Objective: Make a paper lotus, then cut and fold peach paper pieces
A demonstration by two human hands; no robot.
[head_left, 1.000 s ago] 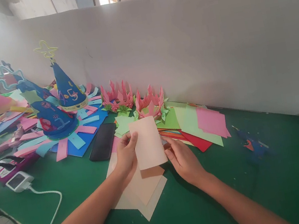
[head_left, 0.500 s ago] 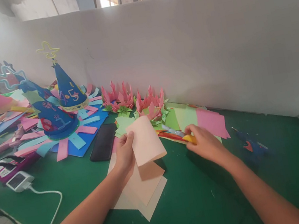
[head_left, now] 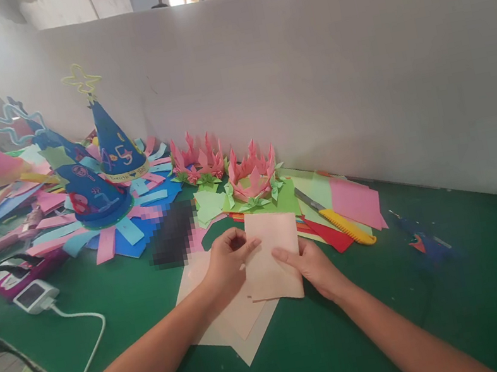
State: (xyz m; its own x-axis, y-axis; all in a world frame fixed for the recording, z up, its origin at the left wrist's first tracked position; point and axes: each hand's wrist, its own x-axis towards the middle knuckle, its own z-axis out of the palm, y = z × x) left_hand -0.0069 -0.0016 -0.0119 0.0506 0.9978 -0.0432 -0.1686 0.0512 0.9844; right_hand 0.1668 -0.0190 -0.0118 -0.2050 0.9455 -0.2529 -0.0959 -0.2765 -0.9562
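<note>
Both hands hold one folded peach sheet of paper (head_left: 273, 252) just above the green table (head_left: 443, 305). My left hand (head_left: 228, 265) pinches its left edge with thumb and fingers. My right hand (head_left: 313, 264) grips its lower right side, thumb on top. Beneath them lies a small stack of peach sheets (head_left: 234, 323). A yellow-handled utility knife (head_left: 339, 224) rests on coloured paper to the right, apart from my right hand.
Pink paper flowers (head_left: 226, 167) and loose green, pink and red sheets (head_left: 352, 203) lie by the white partition (head_left: 305, 73). Blue party hats (head_left: 97, 174), a blurred dark rectangle (head_left: 171, 235), a glue gun (head_left: 12, 237) and a white charger with cable (head_left: 37, 295) crowd the left.
My right hand left the yellow knife on the coloured paper and came back to the peach sheet. The sheet now sits lower, held by both hands.
</note>
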